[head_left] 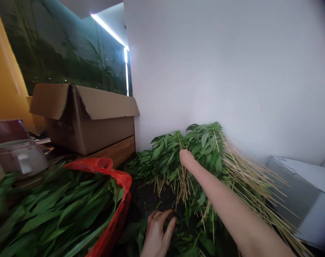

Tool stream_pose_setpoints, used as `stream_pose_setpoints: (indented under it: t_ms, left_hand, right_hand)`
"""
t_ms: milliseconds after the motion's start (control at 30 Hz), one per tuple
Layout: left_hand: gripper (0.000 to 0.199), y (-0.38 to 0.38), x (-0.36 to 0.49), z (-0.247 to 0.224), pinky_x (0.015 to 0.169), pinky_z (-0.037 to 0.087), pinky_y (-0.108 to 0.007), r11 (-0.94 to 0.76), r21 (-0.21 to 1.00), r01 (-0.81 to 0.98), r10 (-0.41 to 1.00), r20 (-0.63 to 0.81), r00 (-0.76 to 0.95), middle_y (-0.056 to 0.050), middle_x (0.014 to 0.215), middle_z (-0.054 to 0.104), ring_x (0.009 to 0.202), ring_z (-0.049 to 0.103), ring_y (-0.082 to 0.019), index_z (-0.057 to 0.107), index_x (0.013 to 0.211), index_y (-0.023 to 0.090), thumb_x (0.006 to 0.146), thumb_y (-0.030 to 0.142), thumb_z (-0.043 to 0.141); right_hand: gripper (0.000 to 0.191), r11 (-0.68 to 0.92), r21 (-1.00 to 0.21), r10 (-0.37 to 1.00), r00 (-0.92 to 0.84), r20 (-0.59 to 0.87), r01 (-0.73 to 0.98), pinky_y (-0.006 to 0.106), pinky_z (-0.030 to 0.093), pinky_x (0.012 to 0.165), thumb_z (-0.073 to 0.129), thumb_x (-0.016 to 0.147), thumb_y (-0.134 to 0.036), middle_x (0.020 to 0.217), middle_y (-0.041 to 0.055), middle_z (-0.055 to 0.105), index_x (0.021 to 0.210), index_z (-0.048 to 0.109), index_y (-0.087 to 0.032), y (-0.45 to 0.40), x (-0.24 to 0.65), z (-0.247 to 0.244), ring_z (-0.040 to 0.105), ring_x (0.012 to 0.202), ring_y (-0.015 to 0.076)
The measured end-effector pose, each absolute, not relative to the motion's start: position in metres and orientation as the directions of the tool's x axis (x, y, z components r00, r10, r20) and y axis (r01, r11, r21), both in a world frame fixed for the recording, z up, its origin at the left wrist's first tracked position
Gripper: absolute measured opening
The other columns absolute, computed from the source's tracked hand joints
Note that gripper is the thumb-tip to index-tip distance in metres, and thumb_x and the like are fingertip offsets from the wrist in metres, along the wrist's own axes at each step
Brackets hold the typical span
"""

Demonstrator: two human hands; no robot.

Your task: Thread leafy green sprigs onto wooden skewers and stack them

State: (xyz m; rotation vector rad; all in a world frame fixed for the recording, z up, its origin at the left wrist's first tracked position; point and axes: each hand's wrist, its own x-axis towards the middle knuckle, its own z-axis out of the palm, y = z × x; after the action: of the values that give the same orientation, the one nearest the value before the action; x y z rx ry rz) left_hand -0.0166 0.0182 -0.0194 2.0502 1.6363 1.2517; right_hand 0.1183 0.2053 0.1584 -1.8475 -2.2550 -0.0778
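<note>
Right hand (187, 158), centre: fingers curled at thin sticks (185, 182) beside leafy bunches (162, 151); firm grip cannot be told. Left hand (159, 232), lower centre: fingers loosely bent, thumb apart. Lower left: loose leaves (57, 210) in red bag (127, 182). Left, above bag: open cardboard box (98, 132), white mug (23, 157).

hands (158, 232) (186, 158): bare | right forearm (223, 196): bare, slim, smooth | left fingers: slender
</note>
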Motion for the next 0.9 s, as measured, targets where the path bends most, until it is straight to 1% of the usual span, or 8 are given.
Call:
stream_pose_setpoints:
  t_ms: [267,333,500,567,667,733,833,900]
  left_hand:
    - [0.039,0.022,-0.022,-0.009,0.088,0.05,-0.037,-0.336,0.718,0.61,0.904,0.427,-0.004,-0.01,0.101,0.074,0.096,0.066,-0.026,0.073,0.103,0.02,0.093,0.047,0.046]
    - [0.041,0.025,-0.022,-0.007,0.086,0.05,-0.036,-0.341,0.731,0.591,0.911,0.413,0.014,-0.01,0.099,0.074,0.094,0.067,-0.026,0.074,0.101,0.018,0.093,0.046,0.044]
    - [0.044,0.028,-0.026,-0.005,0.083,0.05,-0.034,-0.31,0.773,0.554,0.924,0.383,-0.017,-0.01,0.095,0.075,0.092,0.068,-0.027,0.075,0.097,0.016,0.092,0.048,0.044]
    - [0.043,0.028,-0.029,-0.003,0.083,0.049,-0.033,-0.291,0.792,0.536,0.929,0.368,-0.04,-0.009,0.095,0.075,0.093,0.068,-0.026,0.075,0.096,0.017,0.091,0.048,0.045]
    - [0.042,0.03,-0.036,0.002,0.08,0.049,-0.033,-0.266,0.828,0.494,0.924,0.365,-0.114,-0.006,0.084,0.075,0.088,0.068,-0.025,0.073,0.1,0.016,0.09,0.047,0.047]
    - [0.041,0.031,-0.039,0.004,0.079,0.049,-0.032,-0.266,0.843,0.468,0.919,0.369,-0.142,-0.005,0.076,0.074,0.083,0.068,-0.024,0.071,0.105,0.015,0.089,0.045,0.048]
    - [0.033,0.033,-0.04,0.001,0.082,0.049,-0.032,-0.294,0.825,0.483,0.926,0.371,-0.07,-0.005,0.087,0.075,0.086,0.069,-0.023,0.071,0.104,0.016,0.088,0.038,0.052]
    - [0.025,0.034,-0.037,-0.006,0.086,0.048,-0.032,-0.324,0.755,0.571,0.929,0.369,0.04,-0.006,0.099,0.075,0.093,0.068,-0.022,0.072,0.101,0.018,0.086,0.029,0.055]
  right_hand:
    - [0.03,0.39,-0.029,0.88,-0.364,0.306,0.92,0.04,0.052,0.083,0.058,0.093,-0.035,0.116,0.0074,0.061,0.117,0.058,-0.016,0.136,0.137,0.167,0.062,0.098,0.0202]
    - [0.02,0.455,-0.035,0.846,-0.419,0.329,0.89,0.031,0.048,0.083,0.048,0.097,-0.024,0.105,0.0092,0.065,0.106,0.064,-0.015,0.103,0.151,0.163,0.062,0.097,0.0187]
    - [0.028,0.506,-0.074,0.81,-0.444,0.383,0.86,0.028,0.046,0.076,0.037,0.1,-0.021,0.098,0.0045,0.067,0.11,0.064,-0.019,0.018,0.201,0.139,0.063,0.087,0.0157]
    - [0.027,0.51,-0.156,0.806,-0.407,0.43,0.846,0.027,0.045,0.075,0.039,0.099,-0.022,0.093,0.0033,0.067,0.103,0.065,-0.02,-0.011,0.222,0.117,0.063,0.082,0.0152]
    - [0.026,0.425,-0.197,0.891,-0.371,0.261,0.883,0.027,0.044,0.069,0.043,0.097,-0.02,0.081,0.0014,0.066,0.083,0.064,-0.021,-0.042,0.243,0.073,0.064,0.074,0.0154]
    - [0.023,0.369,-0.142,0.928,-0.356,0.106,0.919,0.028,0.045,0.068,0.047,0.094,-0.019,0.082,0.0027,0.067,0.078,0.064,-0.02,-0.055,0.247,0.041,0.066,0.075,0.018]
    - [0.016,0.264,-0.031,0.964,-0.262,0.039,0.964,0.03,0.046,0.068,0.051,0.091,-0.017,0.094,0.0086,0.069,0.088,0.067,-0.018,-0.064,0.242,0.003,0.067,0.083,0.0228]
    - [0.02,0.226,0.022,0.972,-0.227,0.052,0.974,0.029,0.045,0.067,0.048,0.089,-0.01,0.095,0.0092,0.068,0.089,0.067,-0.017,-0.065,0.236,-0.013,0.068,0.084,0.023]
